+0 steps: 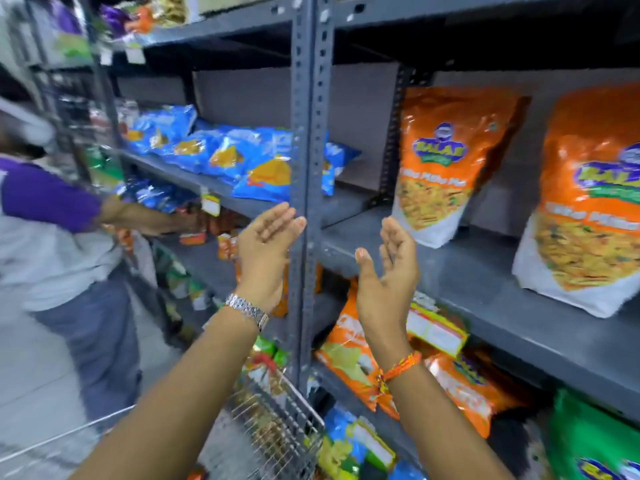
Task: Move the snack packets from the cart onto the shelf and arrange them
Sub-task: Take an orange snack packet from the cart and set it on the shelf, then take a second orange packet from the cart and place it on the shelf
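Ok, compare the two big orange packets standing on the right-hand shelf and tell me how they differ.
The left orange packet stands further back along the shelf and looks smaller; the right orange packet is nearer the camera, looks larger and is cut off by the picture's edge. The left orange packet tilts slightly left; the right orange packet also tilts left. They share the orange top, blue logo, white base and snack-mix picture. Neither is touched by a hand.

Grey slotted steel upright (309,140); pale tiled floor (31,375); grey back panel (242,95)
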Action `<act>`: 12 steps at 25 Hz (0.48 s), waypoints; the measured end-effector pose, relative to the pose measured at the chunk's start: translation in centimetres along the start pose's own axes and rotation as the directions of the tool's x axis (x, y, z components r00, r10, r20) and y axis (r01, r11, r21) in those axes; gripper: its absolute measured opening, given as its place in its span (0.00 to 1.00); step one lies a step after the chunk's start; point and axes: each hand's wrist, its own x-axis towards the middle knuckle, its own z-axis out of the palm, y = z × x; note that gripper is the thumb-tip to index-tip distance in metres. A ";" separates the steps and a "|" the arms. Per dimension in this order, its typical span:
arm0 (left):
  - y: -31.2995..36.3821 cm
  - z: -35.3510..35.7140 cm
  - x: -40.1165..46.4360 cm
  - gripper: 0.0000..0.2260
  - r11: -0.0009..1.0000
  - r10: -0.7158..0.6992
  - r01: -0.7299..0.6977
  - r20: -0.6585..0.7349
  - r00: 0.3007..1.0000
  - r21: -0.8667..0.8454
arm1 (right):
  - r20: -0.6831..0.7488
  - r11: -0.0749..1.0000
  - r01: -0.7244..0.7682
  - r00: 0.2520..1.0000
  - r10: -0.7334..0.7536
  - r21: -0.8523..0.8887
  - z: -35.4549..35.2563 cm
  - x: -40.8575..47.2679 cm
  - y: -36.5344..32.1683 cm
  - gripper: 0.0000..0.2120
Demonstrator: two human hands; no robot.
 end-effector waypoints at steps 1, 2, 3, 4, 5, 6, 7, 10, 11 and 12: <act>-0.4 -2.5 -0.1 0.16 1.000 -0.012 0.013 -0.035 0.999 0.027 | 0.054 0.999 -0.044 0.998 0.044 -0.004 0.9 -1.3 1.4 0.26; -0.9 -5.3 -0.1 0.16 0.998 -0.020 0.024 -0.070 0.997 0.058 | 0.109 0.996 -0.088 0.990 0.089 -0.017 1.8 -2.6 2.8 0.26; -1.6 -8.4 -0.3 0.16 0.994 -0.031 0.043 -0.116 0.993 0.101 | 0.170 0.990 -0.138 0.975 0.142 -0.034 2.8 -4.2 4.5 0.26; -2.3 -11.3 -0.6 0.17 0.989 -0.051 0.072 -0.164 0.985 0.129 | 0.219 0.981 -0.183 0.956 0.194 -0.067 3.7 -5.7 6.0 0.25; -3.2 -14.3 -1.1 0.18 0.982 -0.080 0.115 -0.222 0.972 0.149 | 0.268 0.967 -0.230 0.930 0.251 -0.106 4.5 -7.3 7.5 0.25; -4.2 -17.1 -1.5 0.18 0.974 -0.116 0.166 -0.286 0.951 0.155 | 0.312 0.947 -0.284 0.895 0.318 -0.151 5.4 -8.8 9.0 0.25; -5.3 -20.2 -2.2 0.19 0.964 -0.150 0.216 -0.352 0.924 0.157 | 0.353 0.919 -0.347 0.850 0.392 -0.184 6.3 -10.5 10.6 0.26; -8.9 -28.1 -4.5 0.16 0.918 -0.243 0.367 -0.517 0.821 0.152 | 0.438 0.830 -0.472 0.705 0.558 -0.298 8.0 -14.6 15.0 0.26; -10.2 -30.8 -5.6 0.13 0.890 -0.261 0.426 -0.581 0.771 0.165 | 0.473 0.802 -0.480 0.648 0.597 -0.355 8.6 -16.3 16.8 0.26; -11.6 -33.8 -6.7 0.10 0.862 -0.266 0.475 -0.641 0.720 0.175 | 0.505 0.771 -0.470 0.583 0.636 -0.429 9.2 -18.1 18.7 0.26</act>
